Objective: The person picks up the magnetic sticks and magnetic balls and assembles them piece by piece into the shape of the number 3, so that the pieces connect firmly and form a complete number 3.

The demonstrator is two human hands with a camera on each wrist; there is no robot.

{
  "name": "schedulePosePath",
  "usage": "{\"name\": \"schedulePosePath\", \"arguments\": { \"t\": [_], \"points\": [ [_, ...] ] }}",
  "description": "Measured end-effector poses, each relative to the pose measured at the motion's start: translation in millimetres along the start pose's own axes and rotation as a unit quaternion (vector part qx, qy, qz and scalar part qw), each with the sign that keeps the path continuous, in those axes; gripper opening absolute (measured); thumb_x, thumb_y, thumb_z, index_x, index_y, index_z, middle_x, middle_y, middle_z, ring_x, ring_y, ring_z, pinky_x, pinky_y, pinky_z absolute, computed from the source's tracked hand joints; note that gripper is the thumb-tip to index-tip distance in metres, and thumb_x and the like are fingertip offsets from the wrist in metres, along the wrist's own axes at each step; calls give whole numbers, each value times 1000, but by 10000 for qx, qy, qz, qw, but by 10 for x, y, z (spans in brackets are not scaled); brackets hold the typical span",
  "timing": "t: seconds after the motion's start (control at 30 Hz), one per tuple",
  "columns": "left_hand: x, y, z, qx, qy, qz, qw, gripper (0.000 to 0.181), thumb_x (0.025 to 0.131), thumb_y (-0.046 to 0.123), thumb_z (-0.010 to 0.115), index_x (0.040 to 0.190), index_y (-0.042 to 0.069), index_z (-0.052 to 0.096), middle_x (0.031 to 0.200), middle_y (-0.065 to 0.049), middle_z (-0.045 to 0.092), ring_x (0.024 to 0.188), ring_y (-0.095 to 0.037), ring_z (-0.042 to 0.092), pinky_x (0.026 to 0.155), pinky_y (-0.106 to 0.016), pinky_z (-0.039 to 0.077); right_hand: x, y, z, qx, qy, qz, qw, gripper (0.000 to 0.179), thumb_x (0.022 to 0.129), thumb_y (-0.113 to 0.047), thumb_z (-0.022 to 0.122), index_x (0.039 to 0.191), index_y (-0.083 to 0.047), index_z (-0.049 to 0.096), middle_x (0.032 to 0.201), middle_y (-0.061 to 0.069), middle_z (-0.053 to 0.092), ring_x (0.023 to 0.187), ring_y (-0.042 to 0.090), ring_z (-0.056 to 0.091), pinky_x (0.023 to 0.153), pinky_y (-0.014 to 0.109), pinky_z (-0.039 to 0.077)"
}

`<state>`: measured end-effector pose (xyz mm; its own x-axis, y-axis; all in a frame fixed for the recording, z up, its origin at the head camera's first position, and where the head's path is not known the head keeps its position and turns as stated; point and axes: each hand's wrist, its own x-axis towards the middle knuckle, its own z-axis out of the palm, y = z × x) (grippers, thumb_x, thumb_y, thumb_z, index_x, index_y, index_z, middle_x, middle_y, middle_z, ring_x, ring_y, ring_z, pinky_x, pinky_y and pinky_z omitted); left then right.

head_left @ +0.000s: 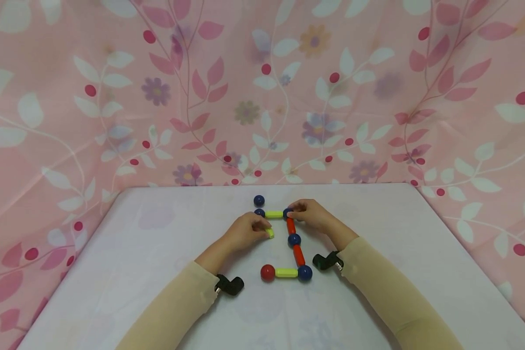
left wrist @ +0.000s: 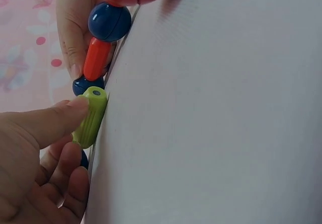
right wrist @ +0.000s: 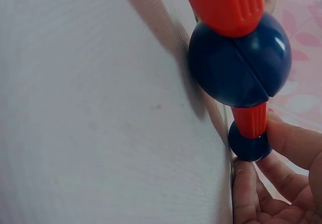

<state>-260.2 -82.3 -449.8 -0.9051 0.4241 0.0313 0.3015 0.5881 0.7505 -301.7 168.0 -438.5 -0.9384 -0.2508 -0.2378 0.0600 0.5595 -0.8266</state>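
My left hand (head_left: 247, 232) pinches a yellow-green magnetic rod (left wrist: 93, 118) between thumb and fingers, its free end with a round metal tip facing the left wrist camera. Thumb and fingers of my right hand (head_left: 312, 215) grip a blue ball (right wrist: 250, 142) at the far right corner of a bracket-shaped chain. From that ball a yellow-green rod (head_left: 273, 214) runs left to another blue ball (head_left: 260, 212), just beyond my left hand. Toward me run a red rod (head_left: 291, 225), a blue ball (head_left: 294, 240) and a second red rod (head_left: 299, 255).
At the near end, a blue ball (head_left: 305, 272) joins a yellow-green rod (head_left: 286, 273) ending in a red ball (head_left: 268, 272). One separate blue ball (head_left: 259, 200) lies behind the chain. All rests on a white-covered table (head_left: 157, 253) before a pink floral cloth (head_left: 262, 121).
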Motion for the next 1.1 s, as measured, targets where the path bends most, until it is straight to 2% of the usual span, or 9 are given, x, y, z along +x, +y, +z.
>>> {"name": "schedulePosePath", "arguments": {
  "t": [0.2,0.43,0.77,1.1],
  "points": [
    [-1,-2,-29,-66,269,206,9994,23,85,12,81,108,15,76,101,2,64,88,-16,57,80,-31,49,-7,1,-7,-61,14,-48,10000,37,96,-27,69,127,-7,65,111,8,64,98,24,55,87,34,49],
    [15,-8,-24,-36,-87,151,9998,33,87,15,80,119,16,74,96,5,66,88,-14,57,82,-31,50,-14,-6,-4,-52,40,-95,9999,37,97,-26,69,127,-6,64,111,9,64,97,24,56,86,34,49],
    [27,-49,-17,152,-197,-5,9997,22,86,17,81,107,17,77,83,2,60,77,-15,53,70,-29,44,1,8,4,-25,60,-8,10000,37,96,-27,70,127,-7,65,110,9,64,98,24,55,85,33,48],
    [-5,-36,-13,241,-365,-213,9988,21,86,18,81,107,19,77,81,1,59,78,-17,53,70,-30,44,-14,5,8,63,20,-38,10000,38,96,-27,70,128,-7,64,110,9,63,99,24,54,85,34,48]
  ]
}}
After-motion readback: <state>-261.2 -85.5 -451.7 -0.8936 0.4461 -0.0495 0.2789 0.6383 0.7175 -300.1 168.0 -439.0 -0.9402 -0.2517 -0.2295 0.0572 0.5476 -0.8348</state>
